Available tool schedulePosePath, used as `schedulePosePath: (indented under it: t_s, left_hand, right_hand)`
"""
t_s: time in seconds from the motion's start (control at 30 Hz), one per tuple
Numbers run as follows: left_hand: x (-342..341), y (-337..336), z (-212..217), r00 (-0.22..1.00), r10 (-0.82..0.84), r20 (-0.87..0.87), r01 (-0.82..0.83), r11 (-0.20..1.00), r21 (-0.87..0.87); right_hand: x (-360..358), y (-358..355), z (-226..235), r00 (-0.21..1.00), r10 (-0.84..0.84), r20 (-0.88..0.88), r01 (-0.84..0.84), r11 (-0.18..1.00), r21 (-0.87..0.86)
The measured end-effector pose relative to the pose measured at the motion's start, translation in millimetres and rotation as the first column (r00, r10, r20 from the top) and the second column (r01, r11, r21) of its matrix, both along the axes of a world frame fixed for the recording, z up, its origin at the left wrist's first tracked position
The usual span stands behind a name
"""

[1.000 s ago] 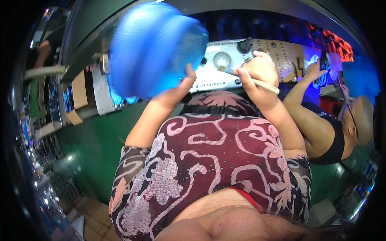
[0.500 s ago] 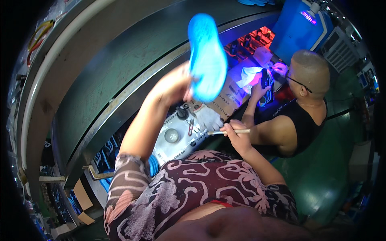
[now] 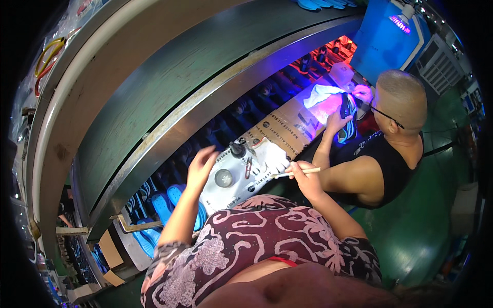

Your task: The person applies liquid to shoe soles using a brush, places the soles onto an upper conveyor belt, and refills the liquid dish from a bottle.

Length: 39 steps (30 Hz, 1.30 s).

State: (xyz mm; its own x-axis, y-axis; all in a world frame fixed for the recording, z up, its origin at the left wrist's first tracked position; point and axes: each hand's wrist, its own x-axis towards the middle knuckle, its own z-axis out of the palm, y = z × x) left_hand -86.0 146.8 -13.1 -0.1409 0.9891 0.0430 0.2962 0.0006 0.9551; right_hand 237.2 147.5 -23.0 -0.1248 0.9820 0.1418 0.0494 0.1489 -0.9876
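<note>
My left hand point(image 3: 202, 167) is raised over the left end of the work board, fingers apart, with nothing in it. In my right hand point(image 3: 306, 177) is a thin brush point(image 3: 314, 170), its light handle pointing right and its tip toward the board. Between the hands, a small grey bowl point(image 3: 224, 178) sits on the white-covered board point(image 3: 233, 195). Behind it stands a dark bottle-like container point(image 3: 237, 149). A red-handled tool point(image 3: 248, 168) lies beside a white glove point(image 3: 271, 155), close to the brush tip.
Blue shoe parts point(image 3: 174, 195) lie by my left forearm. A long green conveyor belt point(image 3: 169, 95) with a metal edge curves across the far side. At right, a co-worker point(image 3: 377, 164) handles a dark shoe point(image 3: 346, 115) under purple light. Cardboard point(image 3: 290, 128) covers the board there.
The blue sole that my left hand held up is out of that hand. The hand has come down and nearer. My right hand still holds the brush, almost in place.
</note>
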Motion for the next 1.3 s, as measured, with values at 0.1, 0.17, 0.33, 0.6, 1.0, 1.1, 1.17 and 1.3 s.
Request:
schedulePosePath:
  t_s: [0.1,0.17,0.33,0.6,1.0,1.1,1.17,1.3]
  left_hand:
    - [-81,-125,-91,0.713,0.492,-0.5,-0.473,0.864,0.175]
    - [-123,-203,-126,0.463,0.524,-0.714,-0.565,0.796,0.217]
    - [-155,-275,-190,0.531,0.432,-0.729,-0.739,0.657,-0.149]
    - [-121,-225,-175,0.285,0.579,-0.764,-0.885,0.466,0.024]
    - [-111,-239,-157,0.431,0.523,-0.736,-0.865,0.472,-0.171]
    - [-100,-237,-143,0.394,0.534,-0.748,-0.899,0.393,-0.194]
    - [-89,-238,-139,0.396,0.628,-0.67,-0.908,0.378,-0.182]
    - [-89,-238,-125,0.466,0.861,-0.202,-0.862,0.391,-0.323]
  right_hand:
    - [-13,4,-3,0.998,0.064,0.017,-0.063,0.997,-0.045]
    - [-34,5,-9,0.987,0.158,0.001,-0.157,0.983,-0.097]
    - [-85,3,-14,0.956,0.293,-0.009,-0.29,0.942,-0.17]
    - [-73,43,-28,0.932,0.3,0.202,-0.271,0.949,-0.16]
    - [-128,76,-81,0.756,0.423,0.5,-0.491,0.871,0.005]
    - [-137,82,-96,0.623,0.337,0.706,-0.558,0.824,0.099]
    - [-136,83,-100,0.594,0.349,0.725,-0.57,0.819,0.073]
    - [-144,80,-100,0.624,0.373,0.686,-0.549,0.835,0.045]
